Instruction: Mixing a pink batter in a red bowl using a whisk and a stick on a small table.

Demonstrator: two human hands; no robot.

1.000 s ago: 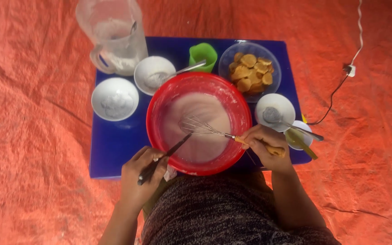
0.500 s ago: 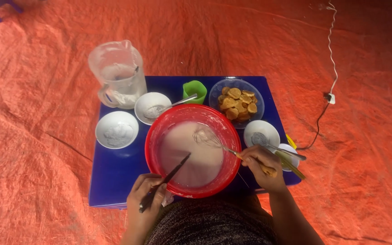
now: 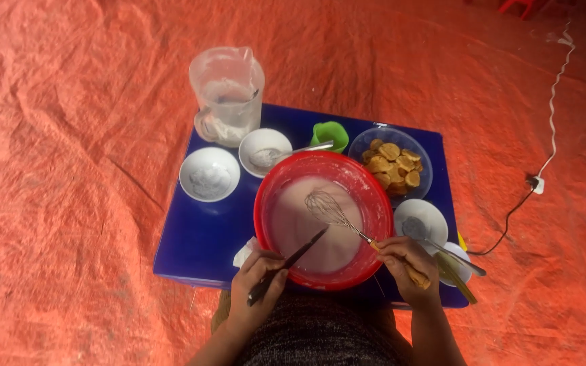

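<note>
Right hand: fist wrapped round the whisk handle, long axis toward 10 o'clock, wire head in the red bowl's pale batter. Left hand: fingers pinching a dark utensil, tip toward 2 o'clock over the near rim.

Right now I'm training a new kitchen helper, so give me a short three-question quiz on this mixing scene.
1. True or false: the right hand holds a wire whisk whose head is inside the red bowl.
2. What does the left hand hold? A) a dark knife-like utensil B) a spoon C) nothing
3. Fill in: the clear bowl at the far right of the blue board holds round golden ____.

Key: 1 true; 2 A, the dark utensil, its tip over the pale batter; 3 slices, of a kind I cannot tell.
</note>
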